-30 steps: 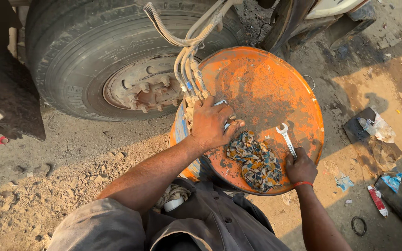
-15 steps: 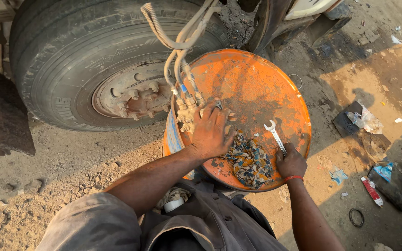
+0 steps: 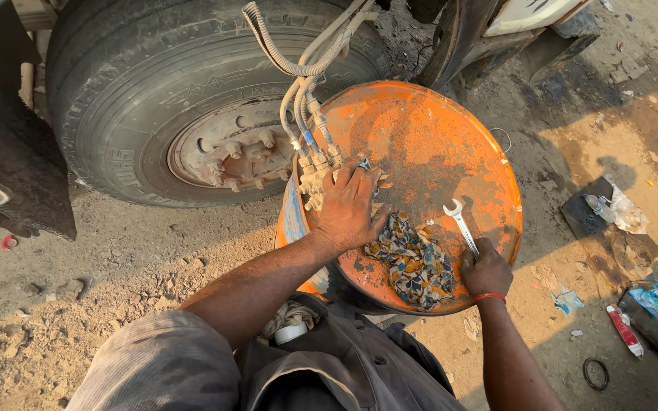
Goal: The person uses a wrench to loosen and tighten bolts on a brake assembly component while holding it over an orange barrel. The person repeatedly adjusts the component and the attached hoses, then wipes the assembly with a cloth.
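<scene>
Head view, centre of the frame: the left hand [image 3: 349,205] lies flat, fingers spread and pressed down on a metal valve block [image 3: 315,173] at the left edge of the orange drum lid [image 3: 428,144], where a bundle of hoses [image 3: 302,72] comes down from the top of the frame to its fittings. Lower right on that lid, the right hand [image 3: 486,272] has its fingers curled tight around the handle of an open-ended spanner [image 3: 462,226], whose head points up-left and rests on the lid. A patterned rag [image 3: 413,262] lies between the two hands, and a big truck tyre [image 3: 184,106] fills the upper left over the dusty ground [image 3: 116,259].
</scene>
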